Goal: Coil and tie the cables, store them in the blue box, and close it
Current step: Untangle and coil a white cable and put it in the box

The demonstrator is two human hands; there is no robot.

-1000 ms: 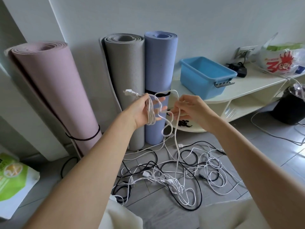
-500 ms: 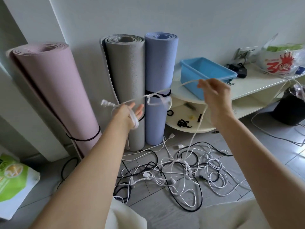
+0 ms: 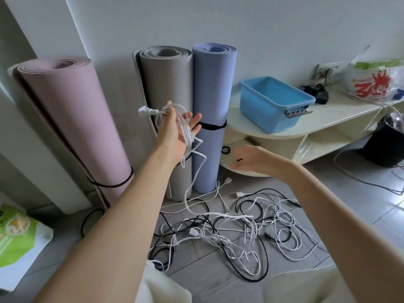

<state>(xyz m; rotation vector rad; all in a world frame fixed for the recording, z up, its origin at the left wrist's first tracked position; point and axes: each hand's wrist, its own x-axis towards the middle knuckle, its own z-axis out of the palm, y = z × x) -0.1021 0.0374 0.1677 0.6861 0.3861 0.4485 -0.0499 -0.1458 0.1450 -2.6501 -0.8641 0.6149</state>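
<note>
My left hand (image 3: 175, 127) is raised in front of the rolled mats, with a white cable (image 3: 184, 127) looped several times around its palm. The cable's plug (image 3: 144, 111) sticks out to the left by the thumb. From the loops the cable hangs down to a tangled pile of white and black cables (image 3: 229, 232) on the tiled floor. My right hand (image 3: 251, 160) hovers lower and to the right, flat, palm down and holding nothing. The blue box (image 3: 262, 115) stands open on a white shelf unit (image 3: 328, 124) to the right, and no lid is in view.
A pink mat (image 3: 72, 119), a grey mat (image 3: 166, 84) and a blue mat (image 3: 213, 84) stand rolled against the wall. A black adapter (image 3: 317, 94) and a plastic bag (image 3: 376, 80) lie on the shelf unit. A black bin (image 3: 387, 147) stands right, a green bag (image 3: 17, 237) left.
My right hand drew the white cable up to the right, then dropped down and let it go. My left hand rose and now carries more loops.
</note>
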